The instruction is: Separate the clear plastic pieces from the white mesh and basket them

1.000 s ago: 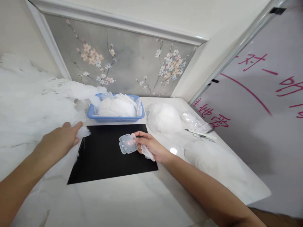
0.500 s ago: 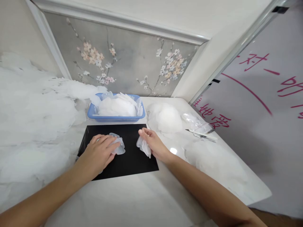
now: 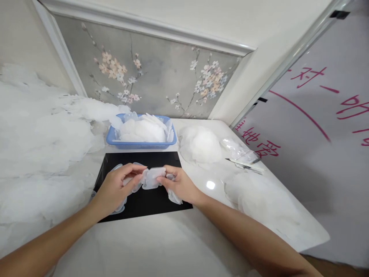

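Head view: one translucent piece stands above the black mat, spanning the gap between the two hands; the left hand pinches its left end between thumb and forefinger; the right hand grips its right end, the thumb lying across the near face; further loose pieces hang beneath the right fingers, folded too closely to count; others lie on the mat under and beside the left hand, partly hidden, their number uncertain; one mat and one blue basket are present, the basket just beyond the mat's far edge; it is heaped with white pieces, too many to count; a large white pile spreads at left, and a white mound sits right of the basket.
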`<state>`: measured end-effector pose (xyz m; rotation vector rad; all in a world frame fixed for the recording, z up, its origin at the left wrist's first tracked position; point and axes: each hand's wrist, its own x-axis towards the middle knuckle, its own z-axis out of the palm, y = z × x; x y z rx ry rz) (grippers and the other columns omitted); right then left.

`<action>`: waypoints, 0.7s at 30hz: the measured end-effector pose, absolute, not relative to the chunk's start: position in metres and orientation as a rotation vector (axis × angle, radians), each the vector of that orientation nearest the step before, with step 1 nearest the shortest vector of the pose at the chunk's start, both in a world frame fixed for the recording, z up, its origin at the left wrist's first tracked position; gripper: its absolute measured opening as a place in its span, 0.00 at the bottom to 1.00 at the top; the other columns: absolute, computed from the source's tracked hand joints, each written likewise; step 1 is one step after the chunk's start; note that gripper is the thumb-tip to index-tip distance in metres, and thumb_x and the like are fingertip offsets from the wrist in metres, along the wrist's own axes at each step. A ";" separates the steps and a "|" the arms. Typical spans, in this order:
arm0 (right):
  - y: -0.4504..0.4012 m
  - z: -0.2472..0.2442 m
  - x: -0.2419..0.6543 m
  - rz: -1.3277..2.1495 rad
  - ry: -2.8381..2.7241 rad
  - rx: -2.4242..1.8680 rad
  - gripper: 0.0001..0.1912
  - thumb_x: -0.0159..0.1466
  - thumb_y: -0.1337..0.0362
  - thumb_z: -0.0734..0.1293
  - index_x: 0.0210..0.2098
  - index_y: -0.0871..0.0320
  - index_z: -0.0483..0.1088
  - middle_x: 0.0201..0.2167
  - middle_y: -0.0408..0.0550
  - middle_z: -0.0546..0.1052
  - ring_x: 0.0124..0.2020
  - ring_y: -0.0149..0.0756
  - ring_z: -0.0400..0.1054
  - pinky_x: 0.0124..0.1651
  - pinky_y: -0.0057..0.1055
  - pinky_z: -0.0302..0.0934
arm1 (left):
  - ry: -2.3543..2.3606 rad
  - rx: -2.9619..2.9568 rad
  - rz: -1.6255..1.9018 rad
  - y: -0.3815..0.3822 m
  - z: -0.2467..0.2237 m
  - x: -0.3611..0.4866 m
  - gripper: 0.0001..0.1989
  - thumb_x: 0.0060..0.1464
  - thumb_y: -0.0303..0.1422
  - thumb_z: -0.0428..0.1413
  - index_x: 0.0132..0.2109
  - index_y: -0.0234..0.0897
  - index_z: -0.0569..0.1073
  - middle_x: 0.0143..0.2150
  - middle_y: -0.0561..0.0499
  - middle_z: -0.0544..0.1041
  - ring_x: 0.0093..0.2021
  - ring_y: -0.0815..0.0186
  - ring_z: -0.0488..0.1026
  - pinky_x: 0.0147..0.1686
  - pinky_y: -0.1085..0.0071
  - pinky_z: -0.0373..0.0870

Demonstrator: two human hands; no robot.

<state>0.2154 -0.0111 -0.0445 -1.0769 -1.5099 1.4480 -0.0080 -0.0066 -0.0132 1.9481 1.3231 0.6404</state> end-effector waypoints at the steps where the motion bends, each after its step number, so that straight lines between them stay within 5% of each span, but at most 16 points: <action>1: -0.009 -0.046 0.217 1.511 -1.431 -1.072 0.16 0.61 0.51 0.70 0.36 0.58 0.72 0.24 0.41 0.71 0.21 0.28 0.58 0.26 0.27 0.54 | 1.325 2.034 0.616 -0.003 -0.017 -0.011 0.19 0.65 0.46 0.49 0.53 0.43 0.77 0.52 0.46 0.80 0.51 0.54 0.75 0.51 0.59 0.72; 4: -0.003 -0.051 0.222 1.658 -1.281 -1.027 0.20 0.57 0.50 0.72 0.41 0.59 0.74 0.23 0.41 0.72 0.19 0.27 0.59 0.22 0.26 0.51 | 1.218 2.373 0.424 0.007 -0.028 -0.027 0.20 0.61 0.44 0.55 0.56 0.43 0.77 0.62 0.43 0.74 0.62 0.47 0.68 0.62 0.48 0.63; 8: 0.002 -0.052 0.228 1.776 -1.213 -0.988 0.19 0.56 0.54 0.72 0.43 0.59 0.75 0.15 0.38 0.68 0.17 0.27 0.57 0.21 0.25 0.47 | 1.071 2.477 0.196 0.012 -0.031 -0.043 0.31 0.57 0.44 0.61 0.66 0.49 0.67 0.72 0.45 0.62 0.69 0.44 0.61 0.63 0.46 0.63; 17: 0.005 -0.046 0.232 1.844 -1.162 -0.972 0.20 0.56 0.56 0.71 0.44 0.61 0.73 0.13 0.38 0.68 0.16 0.27 0.55 0.20 0.26 0.43 | 1.291 2.287 0.255 0.005 -0.012 -0.025 0.22 0.64 0.39 0.45 0.58 0.46 0.77 0.67 0.50 0.71 0.68 0.51 0.64 0.66 0.49 0.59; 21: 0.004 -0.044 0.232 1.854 -1.154 -0.968 0.19 0.57 0.56 0.71 0.43 0.61 0.73 0.13 0.38 0.67 0.15 0.27 0.55 0.20 0.27 0.43 | 1.385 1.988 0.584 0.000 0.000 -0.019 0.21 0.62 0.46 0.50 0.54 0.47 0.81 0.59 0.50 0.79 0.61 0.50 0.72 0.58 0.57 0.71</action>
